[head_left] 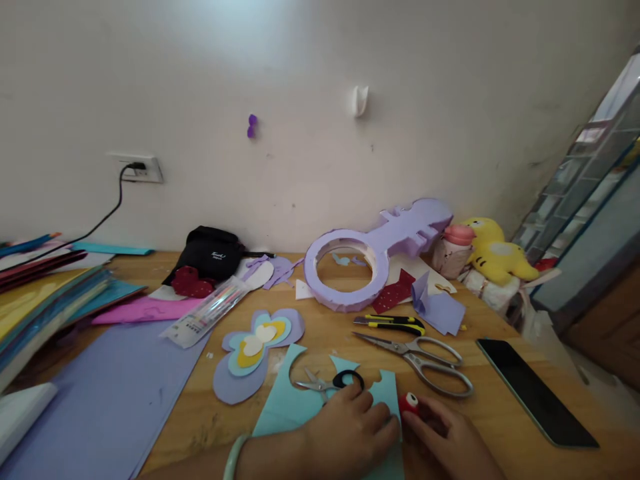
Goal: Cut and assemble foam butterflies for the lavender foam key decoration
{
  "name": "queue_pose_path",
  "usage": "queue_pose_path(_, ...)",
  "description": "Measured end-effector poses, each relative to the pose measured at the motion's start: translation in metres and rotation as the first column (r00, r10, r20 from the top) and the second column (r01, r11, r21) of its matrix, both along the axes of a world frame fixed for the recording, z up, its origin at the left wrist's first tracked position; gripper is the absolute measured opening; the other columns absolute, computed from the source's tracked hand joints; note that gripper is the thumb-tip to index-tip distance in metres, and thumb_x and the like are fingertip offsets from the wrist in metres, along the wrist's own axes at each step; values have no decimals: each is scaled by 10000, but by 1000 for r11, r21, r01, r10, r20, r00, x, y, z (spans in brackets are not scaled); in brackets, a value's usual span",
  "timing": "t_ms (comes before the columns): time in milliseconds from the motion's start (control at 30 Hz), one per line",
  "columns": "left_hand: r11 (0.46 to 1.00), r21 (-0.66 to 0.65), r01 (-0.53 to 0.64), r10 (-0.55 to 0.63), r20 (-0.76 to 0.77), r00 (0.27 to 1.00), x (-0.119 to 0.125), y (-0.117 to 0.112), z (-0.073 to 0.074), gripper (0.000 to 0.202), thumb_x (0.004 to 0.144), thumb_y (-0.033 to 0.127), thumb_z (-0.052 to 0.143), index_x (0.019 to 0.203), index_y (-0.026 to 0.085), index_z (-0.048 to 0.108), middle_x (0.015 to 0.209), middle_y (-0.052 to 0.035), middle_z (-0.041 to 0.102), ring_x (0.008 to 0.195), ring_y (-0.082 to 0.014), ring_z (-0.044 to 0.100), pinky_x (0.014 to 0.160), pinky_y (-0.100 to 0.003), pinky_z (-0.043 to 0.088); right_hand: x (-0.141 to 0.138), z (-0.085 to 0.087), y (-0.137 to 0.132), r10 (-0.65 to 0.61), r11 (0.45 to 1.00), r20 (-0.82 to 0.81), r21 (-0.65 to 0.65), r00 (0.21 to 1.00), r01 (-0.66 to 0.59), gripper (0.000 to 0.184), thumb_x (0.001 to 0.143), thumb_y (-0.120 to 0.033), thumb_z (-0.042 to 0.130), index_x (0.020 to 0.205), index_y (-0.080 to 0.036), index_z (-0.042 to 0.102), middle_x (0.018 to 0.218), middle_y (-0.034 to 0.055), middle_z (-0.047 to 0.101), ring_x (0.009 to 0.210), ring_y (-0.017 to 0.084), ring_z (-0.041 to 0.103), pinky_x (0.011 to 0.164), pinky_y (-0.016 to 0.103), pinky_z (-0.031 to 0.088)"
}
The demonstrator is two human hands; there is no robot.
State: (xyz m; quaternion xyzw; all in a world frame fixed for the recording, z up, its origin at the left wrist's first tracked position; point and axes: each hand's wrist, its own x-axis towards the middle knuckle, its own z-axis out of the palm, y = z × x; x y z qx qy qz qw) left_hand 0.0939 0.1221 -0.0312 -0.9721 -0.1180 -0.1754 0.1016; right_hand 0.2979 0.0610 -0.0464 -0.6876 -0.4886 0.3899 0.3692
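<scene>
A sheet of light blue paper (285, 407) with cut-out edges lies in front of me. My left hand (350, 427), with a pale green bangle on its wrist, is palm-down on it. Its fingers are bent and close together near the sheet's right edge; the thumb is hidden. Small scissors (320, 385) with black handles lie on the sheet, partly under this hand. Between the fingers of my right hand (450, 433) is a small red object with a white top (410, 401), right beside the sheet's edge. A layered paper butterfly (255, 350) lies to the left.
Large grey scissors (420, 357) and a yellow-black utility knife (395, 324) lie beyond my hands. A phone (537, 393) is at the right. Behind stands a purple ring-shaped craft piece (315, 267). Purple sheets (100, 393) and a pen pack (205, 313) lie left.
</scene>
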Motion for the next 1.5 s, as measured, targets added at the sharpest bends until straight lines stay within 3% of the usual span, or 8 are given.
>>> queue_pose_path(200,1000,2,8,-7,-40,999,-2,1,-1,172,951,260,533,1087,153,536,803,-5,629,652,-152,559,608,-338,369,-3,3,1,4,1000,-67,-3,998,-4,372,709,-556,678,883,-237,757,817,55,754,768,257,687,664,293,533)
queue_pose_path(533,1000,-7,-3,3,-43,999,-2,-1,0,155,947,255,544,1063,152,536,807,3,629,650,-154,551,605,-339,393,-3,3,1,-28,1000,-64,8,998,28,382,675,-573,699,852,-239,755,814,63,752,762,267,686,629,295,529)
queue_pose_path(733,1000,7,16,-16,-54,998,-3,0,-1,241,932,242,556,1142,129,523,842,-11,637,657,-158,557,621,-342,411,-2,0,3,-52,998,10,31,999,52,381,666,-554,692,871,-242,765,813,59,759,737,255,681,658,293,539)
queue_pose_path(900,999,35,32,-33,9,999,-3,-1,-1,211,913,215,576,1103,127,555,809,2,623,625,-155,538,594,-332,390,0,-1,2,-60,997,107,46,992,56,336,661,-512,695,860,-254,776,848,62,770,754,261,679,666,293,543)
queue_pose_path(1167,998,50,49,-49,-15,999,-2,-1,-3,122,897,202,599,997,140,566,773,-1,612,614,-153,531,539,-326,348,3,-4,-1,48,998,38,34,998,-49,361,701,-478,685,963,-252,789,985,82,773,944,310,688,808,336,545)
queue_pose_path(1333,996,68,57,-56,-15,998,-2,0,-5,57,907,210,601,905,165,566,758,6,612,605,-146,526,521,-322,341,1,-1,0,108,992,134,44,985,-115,336,738,-435,678,1017,-286,788,1086,70,749,1048,317,648,942,370,491)
queue_pose_path(1500,990,104,95,-98,26,995,-1,2,-12,113,932,232,572,843,165,549,703,21,576,571,-143,512,491,-322,305,9,-7,4,170,986,176,-24,970,-168,362,724,-410,676,1053,-302,781,1126,61,731,1092,319,627,995,389,459)
